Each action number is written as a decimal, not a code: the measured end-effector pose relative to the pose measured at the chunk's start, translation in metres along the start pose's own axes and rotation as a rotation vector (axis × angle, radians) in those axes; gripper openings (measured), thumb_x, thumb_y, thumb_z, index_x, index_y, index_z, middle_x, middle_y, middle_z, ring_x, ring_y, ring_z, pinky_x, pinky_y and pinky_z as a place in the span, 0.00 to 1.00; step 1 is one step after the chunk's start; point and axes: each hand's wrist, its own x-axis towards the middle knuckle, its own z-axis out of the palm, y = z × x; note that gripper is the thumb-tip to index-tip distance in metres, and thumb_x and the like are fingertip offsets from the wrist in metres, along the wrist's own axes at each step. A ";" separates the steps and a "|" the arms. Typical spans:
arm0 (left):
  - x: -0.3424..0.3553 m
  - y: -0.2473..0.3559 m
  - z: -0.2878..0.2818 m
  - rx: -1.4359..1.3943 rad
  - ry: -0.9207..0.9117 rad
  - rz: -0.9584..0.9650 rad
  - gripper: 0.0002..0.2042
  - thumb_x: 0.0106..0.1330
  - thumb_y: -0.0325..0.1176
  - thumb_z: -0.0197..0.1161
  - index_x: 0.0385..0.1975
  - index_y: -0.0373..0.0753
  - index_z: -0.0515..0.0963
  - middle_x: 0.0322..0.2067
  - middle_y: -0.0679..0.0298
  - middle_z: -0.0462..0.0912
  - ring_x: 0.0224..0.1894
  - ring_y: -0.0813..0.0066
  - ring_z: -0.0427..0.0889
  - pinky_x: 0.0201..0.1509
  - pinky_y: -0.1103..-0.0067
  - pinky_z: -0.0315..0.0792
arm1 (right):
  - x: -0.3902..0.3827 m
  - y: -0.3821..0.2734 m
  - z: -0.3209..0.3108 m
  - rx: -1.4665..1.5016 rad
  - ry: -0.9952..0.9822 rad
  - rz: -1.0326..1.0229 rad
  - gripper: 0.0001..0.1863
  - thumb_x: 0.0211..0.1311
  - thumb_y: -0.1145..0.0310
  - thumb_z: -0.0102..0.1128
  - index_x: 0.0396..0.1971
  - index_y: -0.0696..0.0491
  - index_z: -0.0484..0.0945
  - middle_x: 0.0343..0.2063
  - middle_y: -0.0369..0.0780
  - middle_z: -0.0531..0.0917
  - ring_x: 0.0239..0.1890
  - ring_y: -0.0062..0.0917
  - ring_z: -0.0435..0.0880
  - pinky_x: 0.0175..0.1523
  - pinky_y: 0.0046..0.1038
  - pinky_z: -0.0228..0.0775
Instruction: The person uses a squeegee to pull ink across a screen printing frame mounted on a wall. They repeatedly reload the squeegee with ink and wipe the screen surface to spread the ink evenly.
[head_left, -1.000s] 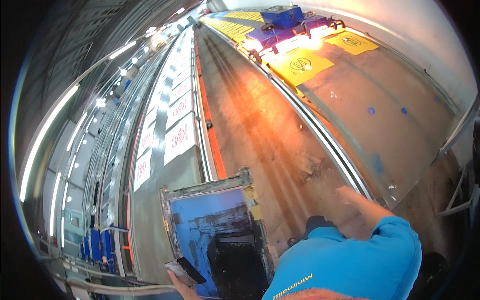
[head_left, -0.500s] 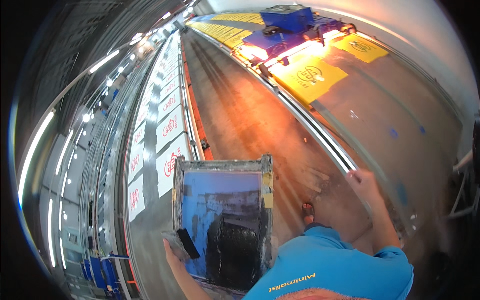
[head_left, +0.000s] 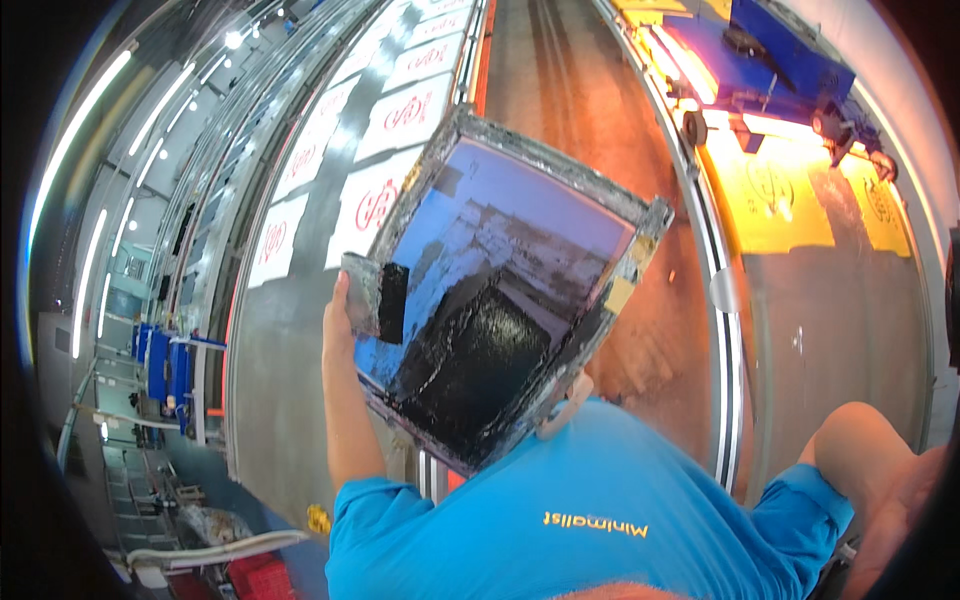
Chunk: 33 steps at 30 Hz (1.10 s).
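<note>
My left hand (head_left: 340, 310) grips a squeegee (head_left: 385, 300) with a black block against the left side of a screen-print frame (head_left: 630, 210); its fingers are partly hidden. The frame's blue mesh (head_left: 540, 210) carries a large patch of black ink (head_left: 470, 370), and the frame is held tilted in front of my blue shirt (head_left: 600, 500). My right arm (head_left: 845, 450) is raised and bent at the right edge; the hand end (head_left: 905, 510) is indistinct at the rim, so its fingers cannot be made out.
A long print table (head_left: 270, 370) on the left carries white sheets with red prints. Another table (head_left: 810, 340) on the right bears yellow printed pieces under a blue, glowing heater machine (head_left: 795, 70). A floor aisle (head_left: 650, 350) runs between them, beside metal rails (head_left: 720, 370).
The frame has risen and tilted, with my left hand moving up along with it. My right hand has left the right-hand rail and moved back to the edge of view. The camera's view has shifted.
</note>
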 end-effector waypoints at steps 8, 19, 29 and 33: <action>0.042 -0.021 -0.029 -0.022 -0.187 -0.007 0.30 0.77 0.57 0.65 0.60 0.31 0.82 0.54 0.59 0.89 0.54 0.68 0.88 0.62 0.71 0.78 | 0.002 -0.033 0.036 -0.105 -0.193 0.269 0.28 0.75 0.56 0.62 0.62 0.61 0.67 0.31 0.38 0.80 0.31 0.22 0.78 0.35 0.26 0.70; 0.099 -0.028 -0.064 -0.035 -0.598 -0.087 0.27 0.79 0.56 0.63 0.60 0.35 0.82 0.54 0.59 0.88 0.53 0.67 0.88 0.61 0.70 0.80 | 0.036 -0.138 0.051 -0.295 -0.077 0.541 0.23 0.76 0.59 0.62 0.61 0.59 0.73 0.30 0.36 0.80 0.31 0.19 0.78 0.35 0.24 0.70; 0.071 -0.068 -0.129 -0.133 -0.513 -0.067 0.32 0.79 0.56 0.63 0.71 0.35 0.75 0.62 0.61 0.85 0.62 0.67 0.84 0.70 0.70 0.74 | 0.109 -0.302 -0.024 -0.293 -0.153 0.275 0.19 0.77 0.62 0.62 0.59 0.58 0.78 0.29 0.34 0.79 0.30 0.16 0.78 0.35 0.23 0.71; 0.078 -0.057 -0.116 -0.164 -0.627 -0.206 0.32 0.81 0.55 0.59 0.73 0.35 0.72 0.66 0.59 0.81 0.67 0.64 0.81 0.72 0.67 0.73 | 0.139 -0.317 -0.026 -0.276 -0.114 0.300 0.18 0.77 0.63 0.63 0.59 0.57 0.80 0.28 0.33 0.79 0.30 0.15 0.78 0.35 0.22 0.71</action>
